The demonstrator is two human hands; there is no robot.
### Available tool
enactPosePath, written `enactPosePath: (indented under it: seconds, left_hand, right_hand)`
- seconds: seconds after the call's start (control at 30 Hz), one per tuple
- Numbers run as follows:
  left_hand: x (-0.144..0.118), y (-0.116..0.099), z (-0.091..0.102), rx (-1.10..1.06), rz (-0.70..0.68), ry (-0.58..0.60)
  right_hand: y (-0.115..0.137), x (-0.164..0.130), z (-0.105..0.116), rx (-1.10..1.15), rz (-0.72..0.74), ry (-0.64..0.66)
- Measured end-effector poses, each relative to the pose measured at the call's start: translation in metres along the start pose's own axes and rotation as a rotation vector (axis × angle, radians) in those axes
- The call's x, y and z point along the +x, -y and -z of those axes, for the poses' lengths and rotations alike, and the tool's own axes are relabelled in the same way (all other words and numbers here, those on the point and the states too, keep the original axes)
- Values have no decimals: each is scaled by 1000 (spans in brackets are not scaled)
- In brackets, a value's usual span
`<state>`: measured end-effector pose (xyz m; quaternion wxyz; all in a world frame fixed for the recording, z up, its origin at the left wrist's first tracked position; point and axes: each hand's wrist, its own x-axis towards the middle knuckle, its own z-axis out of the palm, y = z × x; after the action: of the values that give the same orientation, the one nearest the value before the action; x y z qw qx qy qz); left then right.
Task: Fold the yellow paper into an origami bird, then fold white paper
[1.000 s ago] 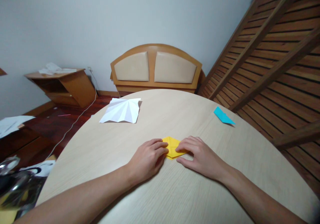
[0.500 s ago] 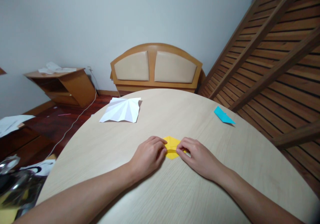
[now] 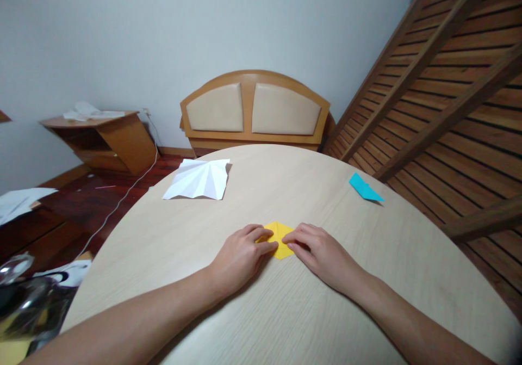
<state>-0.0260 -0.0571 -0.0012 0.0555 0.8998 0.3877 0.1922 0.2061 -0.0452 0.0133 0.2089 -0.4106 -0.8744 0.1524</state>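
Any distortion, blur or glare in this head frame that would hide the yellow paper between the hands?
Head view: wide-angle bending curves the table edge; blurred shiny clutter sits at lower left. Soft, even light, faint shadows, no glare. The yellow paper is sharp between the left hand and right hand.

A single head-worn camera looks forward and down from above the near edge of a round table [image 3: 367, 310]. The lens is wide: the tabletop fills the lower half of the frame, curving away to its far edge, and both forearms enter from the bottom corners. The table centre lies close to the camera. Beyond the far edge the view faces a pale wall [image 3: 163, 38] and a headboard [image 3: 255, 109]. Slatted wood [image 3: 448, 82] closes the right side. No second view exists.
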Motion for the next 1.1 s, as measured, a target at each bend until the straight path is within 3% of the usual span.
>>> enactPosePath:
  seconds: [0.3,0.6,0.93,1.1]
  left_hand:
    - [-4,-9,9,48,-53,65]
    - [-6,-13,4,52,-77,56]
    - [-14,-14,8,94,-63,195]
    - [-12,-13,9,51,-57,218]
  right_hand:
    - [10,-6,1,-296,124,72]
    - [9,-10,3,-226,132,51]
    - [16,-25,12,-469,43,133]
    - [15,-23,22,-487,-29,79]
